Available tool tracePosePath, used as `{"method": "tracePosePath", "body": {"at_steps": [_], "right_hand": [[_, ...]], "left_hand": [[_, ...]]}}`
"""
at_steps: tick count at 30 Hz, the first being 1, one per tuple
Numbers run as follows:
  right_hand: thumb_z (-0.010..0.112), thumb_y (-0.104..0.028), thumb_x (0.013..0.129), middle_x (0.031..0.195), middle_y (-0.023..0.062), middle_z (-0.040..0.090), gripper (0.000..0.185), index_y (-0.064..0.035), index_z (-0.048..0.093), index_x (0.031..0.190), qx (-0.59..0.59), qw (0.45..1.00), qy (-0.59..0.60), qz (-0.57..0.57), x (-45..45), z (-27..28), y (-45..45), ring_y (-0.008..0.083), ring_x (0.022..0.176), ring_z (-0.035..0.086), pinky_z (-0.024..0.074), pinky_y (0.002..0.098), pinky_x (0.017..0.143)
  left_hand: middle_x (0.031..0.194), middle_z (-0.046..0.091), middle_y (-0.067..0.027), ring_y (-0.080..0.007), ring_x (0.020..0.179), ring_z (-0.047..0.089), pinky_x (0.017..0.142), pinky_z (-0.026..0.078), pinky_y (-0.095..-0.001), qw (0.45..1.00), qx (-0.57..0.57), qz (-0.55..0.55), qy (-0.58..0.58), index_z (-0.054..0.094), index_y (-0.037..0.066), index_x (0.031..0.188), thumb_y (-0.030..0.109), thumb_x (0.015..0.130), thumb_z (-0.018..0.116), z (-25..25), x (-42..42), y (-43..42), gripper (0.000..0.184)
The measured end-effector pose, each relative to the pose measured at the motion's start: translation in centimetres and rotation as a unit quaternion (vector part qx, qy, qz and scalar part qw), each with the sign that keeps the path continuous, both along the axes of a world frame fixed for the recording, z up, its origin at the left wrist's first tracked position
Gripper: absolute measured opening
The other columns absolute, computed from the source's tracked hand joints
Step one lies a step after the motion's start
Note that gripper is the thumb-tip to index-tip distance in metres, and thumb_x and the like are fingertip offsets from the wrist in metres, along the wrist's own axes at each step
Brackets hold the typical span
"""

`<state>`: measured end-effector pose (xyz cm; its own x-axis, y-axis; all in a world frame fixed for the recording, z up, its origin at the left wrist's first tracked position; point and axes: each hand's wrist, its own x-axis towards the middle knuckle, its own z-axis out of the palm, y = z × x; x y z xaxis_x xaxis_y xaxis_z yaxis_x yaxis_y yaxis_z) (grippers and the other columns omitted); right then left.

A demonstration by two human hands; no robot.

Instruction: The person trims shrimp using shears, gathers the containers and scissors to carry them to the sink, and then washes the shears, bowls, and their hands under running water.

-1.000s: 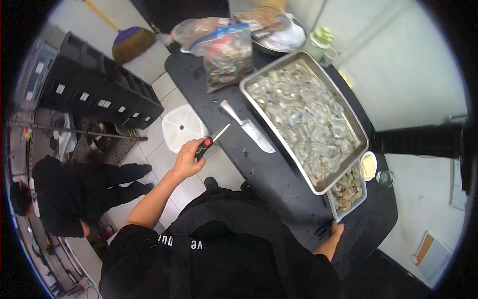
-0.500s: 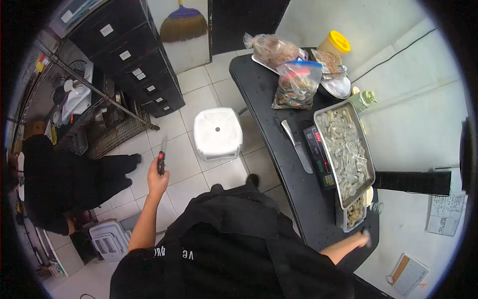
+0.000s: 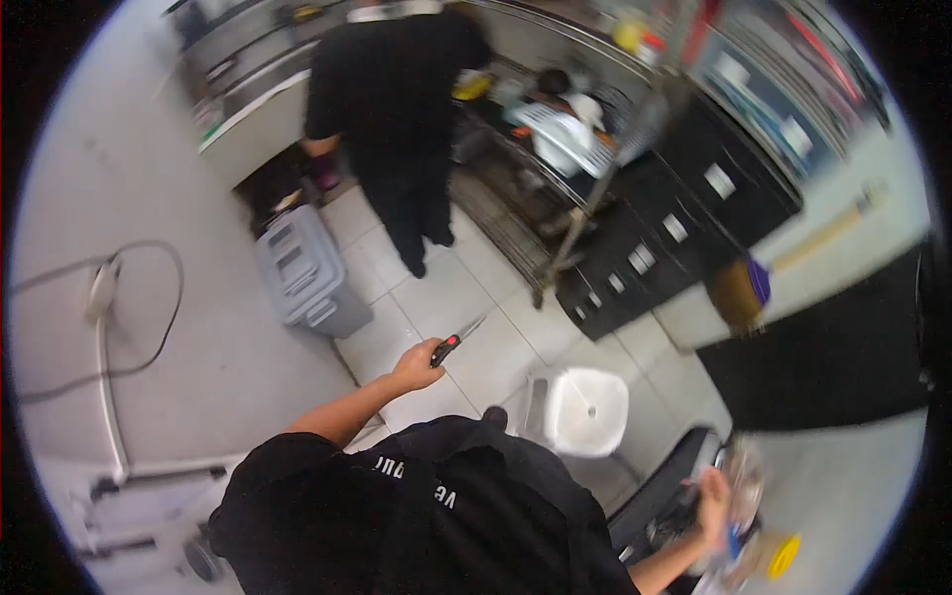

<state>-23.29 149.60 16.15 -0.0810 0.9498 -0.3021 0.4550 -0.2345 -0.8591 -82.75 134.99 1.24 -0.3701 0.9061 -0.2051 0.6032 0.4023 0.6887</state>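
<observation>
My left hand is closed round the black handle of a knife with a red patch on it. Its narrow pointed blade is directed up and to the right, over the tiled floor. My right hand is at lower right above the dark table, close to plastic bags and a tub with a yellow lid. Motion smears its fingers, so whether it holds anything is unclear.
A white stool stands before me. Ahead, another person in black stands between a grey lidded bin and a wire rack. Black drawers are at right, with a broom beside them. A cable loops at left.
My view has swung left, towards the other person and the bin. The table now shows only at lower right. My left hand still holds the knife; my right hand has moved towards the bags.
</observation>
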Motion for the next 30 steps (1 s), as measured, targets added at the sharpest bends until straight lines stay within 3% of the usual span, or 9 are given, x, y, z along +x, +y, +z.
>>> {"method": "tracePosePath", "body": {"at_steps": [1, 5, 8, 12, 14, 18, 24, 26, 30], "right_hand": [[0.059, -0.016, 0.086, 0.082, 0.0035, 0.061, 0.02, -0.0017, 0.059, 0.1, 0.12, 0.979, -0.133, 0.096, -2.6, -4.8, 5.0, 0.0141, 0.07, 0.054, 0.0447, 0.0268, 0.067], [0.056, -0.021, 0.082, 0.073, 0.0139, 0.062, 0.022, -0.0007, 0.062, 0.086, 0.01, 0.827, -0.264, 0.497, -25.3, -7.7, 15.2, 0.0193, 0.067, 0.056, 0.0451, 0.0326, 0.064], [0.054, -0.026, 0.083, 0.081, 0.0216, 0.06, 0.027, -0.0002, 0.06, 0.087, 0.095, 0.735, -0.16, 0.652, -38.7, -9.6, 16.5, 0.0367, 0.078, 0.058, 0.0444, 0.0418, 0.07], [0.053, -0.021, 0.084, 0.08, 0.0213, 0.06, 0.022, -0.0006, 0.06, 0.086, 0.103, 0.644, -0.141, 0.745, -54.9, -4.9, 14.1, 0.0355, 0.075, 0.057, 0.0433, 0.0422, 0.069], [0.053, -0.021, 0.084, 0.08, 0.021, 0.06, 0.021, -0.0012, 0.059, 0.086, 0.136, 0.592, -0.114, 0.786, -61.6, -5.3, 13.2, 0.0355, 0.075, 0.058, 0.043, 0.0429, 0.068], [0.054, -0.021, 0.083, 0.081, 0.0207, 0.06, 0.02, -0.0017, 0.059, 0.087, 0.166, 0.514, -0.053, 0.84, -73.0, -6.1, 9.1, 0.0368, 0.078, 0.058, 0.0431, 0.0443, 0.069], [0.053, -0.022, 0.086, 0.082, 0.0187, 0.061, 0.022, -0.0028, 0.059, 0.095, 0.167, 0.416, -0.031, 0.893, -83.3, -5.0, 4.8, 0.0361, 0.078, 0.058, 0.0443, 0.042, 0.069], [0.053, -0.021, 0.085, 0.085, 0.0198, 0.062, 0.023, -0.0032, 0.059, 0.097, 0.171, 0.465, 0.025, 0.868, -85.4, -5.3, 3.8, 0.0373, 0.083, 0.058, 0.0448, 0.0429, 0.071], [0.053, -0.018, 0.084, 0.087, 0.0216, 0.062, 0.025, -0.0018, 0.058, 0.102, 0.187, 0.403, 0.057, 0.894, -88.3, -2.6, 2.8, 0.0381, 0.087, 0.059, 0.0454, 0.0446, 0.074]], "left_hand": [[0.087, 0.06, -0.0205, -0.0361, 0.081, 0.059, 0.072, 0.047, -0.0427, 0.999, 0.021, 0.025, 0.019, 0.052, 0.003, 0.113, 0.015, 0.066, 0.06, -1.1, -0.3, -0.3, 0.05], [0.086, 0.061, -0.0191, -0.0347, 0.08, 0.06, 0.073, 0.047, -0.0415, 0.983, 0.006, 0.184, 0.013, 0.052, 0.003, 0.113, 0.017, 0.067, 0.061, -0.5, -3.2, -2.0, 0.049], [0.086, 0.062, -0.018, -0.0322, 0.079, 0.061, 0.073, 0.048, -0.0396, 0.942, 0.07, 0.327, -0.037, 0.052, 0.003, 0.112, 0.018, 0.068, 0.062, -3.6, -4.7, -4.9, 0.047], [0.084, 0.061, -0.0108, -0.0218, 0.075, 0.059, 0.069, 0.048, -0.0346, 0.861, 0.092, 0.488, -0.108, 0.052, 0.001, 0.113, 0.014, 0.073, 0.061, -3.6, -6.2, -8.2, 0.043], [0.087, 0.06, -0.0078, -0.0181, 0.073, 0.058, 0.066, 0.047, -0.0315, 0.749, 0.108, 0.596, -0.268, 0.049, 0.001, 0.116, 0.012, 0.076, 0.059, -4.4, -7.6, -10.1, 0.043], [0.1, 0.059, -0.0093, -0.0193, 0.083, 0.058, 0.07, 0.045, -0.0297, 0.653, 0.168, 0.626, -0.392, 0.039, 0.004, 0.126, 0.012, 0.078, 0.054, -5.4, -12.0, -11.5, 0.051], [0.118, 0.053, -0.0094, -0.0267, 0.1, 0.054, 0.083, 0.046, -0.039, 0.595, 0.348, 0.551, -0.47, 0.033, 0.007, 0.13, 0.007, 0.08, 0.044, -3.1, -19.6, -7.3, 0.051], [0.123, 0.05, -0.0067, -0.0274, 0.103, 0.053, 0.086, 0.045, -0.0407, 0.595, 0.353, 0.529, -0.491, 0.028, 0.009, 0.134, 0.011, 0.087, 0.045, -1.5, -21.3, -5.7, 0.05], [0.128, 0.043, -0.007, -0.0259, 0.105, 0.051, 0.087, 0.045, -0.0421, 0.577, 0.429, 0.485, -0.498, 0.026, 0.012, 0.133, 0.033, 0.094, 0.043, -0.6, -23.0, -2.6, 0.047]]}}
